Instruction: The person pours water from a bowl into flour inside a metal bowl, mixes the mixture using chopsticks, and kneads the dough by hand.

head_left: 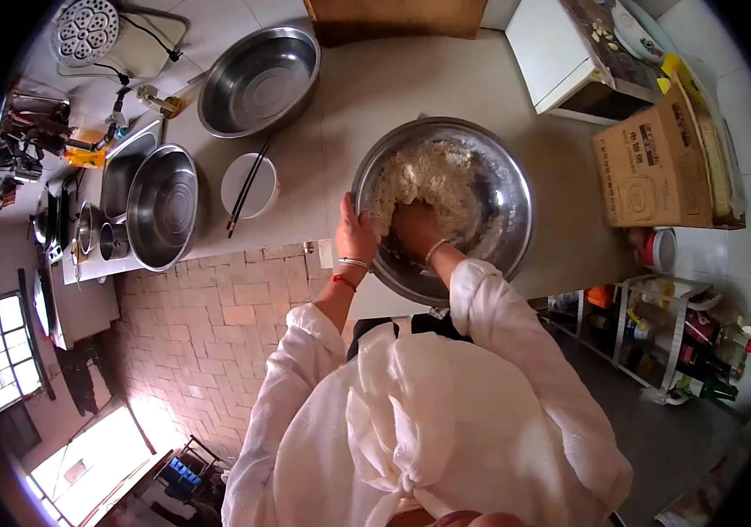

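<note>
A large stainless steel bowl stands near the counter's front edge and holds shaggy, crumbly dough. My left hand grips the bowl's left side, fingers along the outer wall and rim. Inside the bowl, my right hand is pressed into the dough with its fingers curled down; the fingertips are buried from sight. Loose flour and crumbs cling to the bowl's inner wall. To the left sits a white bowl with a pair of dark chopsticks lying across it.
Two more steel basins stand on the left, near a sink. At the right are a cardboard box and a white cabinet. Below the counter stands a bottle rack. The counter edge runs beside the brick-patterned floor.
</note>
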Demonstrator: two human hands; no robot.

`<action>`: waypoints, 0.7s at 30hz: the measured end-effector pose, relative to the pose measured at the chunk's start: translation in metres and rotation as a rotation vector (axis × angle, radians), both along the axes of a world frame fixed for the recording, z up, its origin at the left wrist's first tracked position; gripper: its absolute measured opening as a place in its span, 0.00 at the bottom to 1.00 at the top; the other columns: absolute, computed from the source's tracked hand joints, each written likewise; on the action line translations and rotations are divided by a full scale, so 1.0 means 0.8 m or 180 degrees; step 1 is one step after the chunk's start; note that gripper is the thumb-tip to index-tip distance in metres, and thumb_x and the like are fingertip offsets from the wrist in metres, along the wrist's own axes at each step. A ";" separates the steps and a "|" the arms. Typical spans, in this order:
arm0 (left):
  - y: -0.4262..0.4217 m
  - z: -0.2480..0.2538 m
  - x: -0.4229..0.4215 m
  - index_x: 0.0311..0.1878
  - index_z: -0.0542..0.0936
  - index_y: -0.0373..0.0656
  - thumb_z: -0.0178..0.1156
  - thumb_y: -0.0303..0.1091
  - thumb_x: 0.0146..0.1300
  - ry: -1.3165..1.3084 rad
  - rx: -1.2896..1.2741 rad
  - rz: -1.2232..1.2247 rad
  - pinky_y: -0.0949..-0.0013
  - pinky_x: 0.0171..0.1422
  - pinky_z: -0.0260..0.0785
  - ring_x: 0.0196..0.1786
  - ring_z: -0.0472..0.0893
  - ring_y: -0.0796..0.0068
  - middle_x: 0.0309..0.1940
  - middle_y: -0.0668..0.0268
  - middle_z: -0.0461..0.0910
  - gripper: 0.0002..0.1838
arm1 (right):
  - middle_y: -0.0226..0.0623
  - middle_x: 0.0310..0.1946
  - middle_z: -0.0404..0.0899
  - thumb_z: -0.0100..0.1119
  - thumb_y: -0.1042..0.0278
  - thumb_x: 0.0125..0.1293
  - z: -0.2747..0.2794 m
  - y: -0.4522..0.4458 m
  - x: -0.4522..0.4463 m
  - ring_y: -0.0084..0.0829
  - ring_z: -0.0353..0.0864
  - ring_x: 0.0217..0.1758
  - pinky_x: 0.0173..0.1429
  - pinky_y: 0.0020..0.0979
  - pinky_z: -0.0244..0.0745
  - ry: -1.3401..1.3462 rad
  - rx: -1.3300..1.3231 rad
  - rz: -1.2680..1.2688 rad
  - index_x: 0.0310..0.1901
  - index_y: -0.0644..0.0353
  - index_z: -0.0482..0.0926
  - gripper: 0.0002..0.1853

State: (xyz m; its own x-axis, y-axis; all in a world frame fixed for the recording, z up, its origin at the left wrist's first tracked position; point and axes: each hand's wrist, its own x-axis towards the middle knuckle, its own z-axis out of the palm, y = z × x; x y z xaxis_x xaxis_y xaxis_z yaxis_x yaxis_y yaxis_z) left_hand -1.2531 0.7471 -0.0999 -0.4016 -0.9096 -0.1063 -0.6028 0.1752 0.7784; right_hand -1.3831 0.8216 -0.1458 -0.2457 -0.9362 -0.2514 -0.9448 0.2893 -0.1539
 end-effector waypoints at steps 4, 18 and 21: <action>-0.001 -0.007 0.000 0.69 0.60 0.41 0.52 0.34 0.66 -0.0018 -0.0243 -0.0015 0.50 0.56 0.70 0.53 0.76 0.39 0.54 0.42 0.76 0.28 | 0.44 0.26 0.78 0.52 0.64 0.66 -0.035 -0.002 -0.049 0.46 0.79 0.30 0.36 0.45 0.72 -0.0145 -0.1296 -0.0348 0.43 0.64 0.75 0.11; 0.002 0.000 -0.006 0.69 0.60 0.45 0.51 0.34 0.66 -0.0378 -0.0276 0.0048 0.50 0.52 0.72 0.50 0.78 0.42 0.53 0.46 0.77 0.28 | 0.50 0.69 0.59 0.50 0.71 0.65 -0.028 -0.027 -0.070 0.59 0.54 0.73 0.60 0.51 0.73 0.0931 -0.1496 -0.1436 0.61 0.51 0.71 0.21; 0.000 -0.019 -0.003 0.69 0.60 0.45 0.51 0.34 0.65 -0.0310 -0.0620 0.0001 0.49 0.51 0.72 0.49 0.78 0.41 0.52 0.46 0.77 0.28 | 0.50 0.68 0.61 0.49 0.75 0.64 -0.006 0.004 -0.038 0.58 0.61 0.69 0.63 0.50 0.71 0.0007 -0.0884 -0.0414 0.58 0.53 0.72 0.20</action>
State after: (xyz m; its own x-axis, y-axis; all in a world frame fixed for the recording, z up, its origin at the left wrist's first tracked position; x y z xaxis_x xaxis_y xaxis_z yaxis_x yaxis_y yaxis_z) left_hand -1.2551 0.7468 -0.1153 -0.3977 -0.9169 0.0332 -0.6736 0.3163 0.6680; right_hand -1.4132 0.8251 -0.1505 -0.3681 -0.9297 0.0105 -0.9031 0.3548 -0.2420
